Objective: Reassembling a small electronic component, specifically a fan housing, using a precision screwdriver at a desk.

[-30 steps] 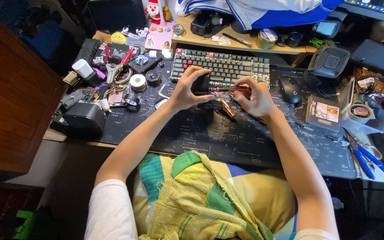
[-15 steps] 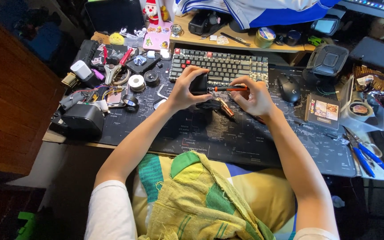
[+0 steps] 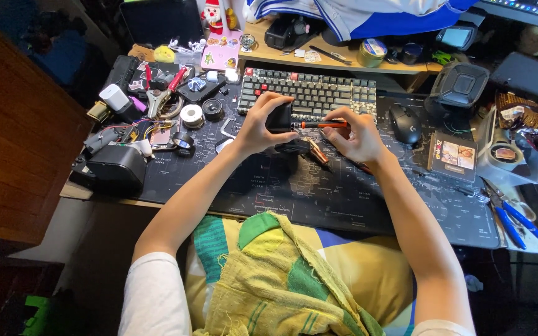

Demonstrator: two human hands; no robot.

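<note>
A: What do the hands have in the head view?

B: The left hand (image 3: 258, 124) has its fingers closed around a small black block (image 3: 279, 117), held up just above the counter (image 3: 344, 205) and near the front edge of the keyboard (image 3: 309, 93). The right hand (image 3: 356, 134) has its fingers pinched on an orange-handled screwdriver (image 3: 322, 124), which lies level, its metal tip touching the right side of the block.

A: So where does the block sit in the scene?

B: About the middle, between the two hands, over the dark desk mat (image 3: 294, 186) that covers most of the counter. Just under the hands a second tool with a copper-coloured shaft (image 3: 316, 151) lies slanted on the mat; I cannot tell what kind it is.

A: And round about?

B: Right of the keyboard there is a black mouse (image 3: 405, 123), close to the right hand. Farther right stands a small picture card (image 3: 453, 155), and at the near right edge a pair of blue-handled pliers (image 3: 512, 221). To the left there is a clutter of small parts: a white roll of tape (image 3: 191, 115), red-handled cutters (image 3: 170, 87), a white plug adapter (image 3: 114, 97) and, nearer, a black box (image 3: 116, 167) at the counter's edge. At the far side a shelf (image 3: 344, 59) carries a round tin (image 3: 372, 53), and a small red and white figure (image 3: 212, 14) stands to its left.

A: Anything nearest the camera?

B: A yellow and green cloth (image 3: 269, 280) lies over the person's lap, below both forearms.
</note>
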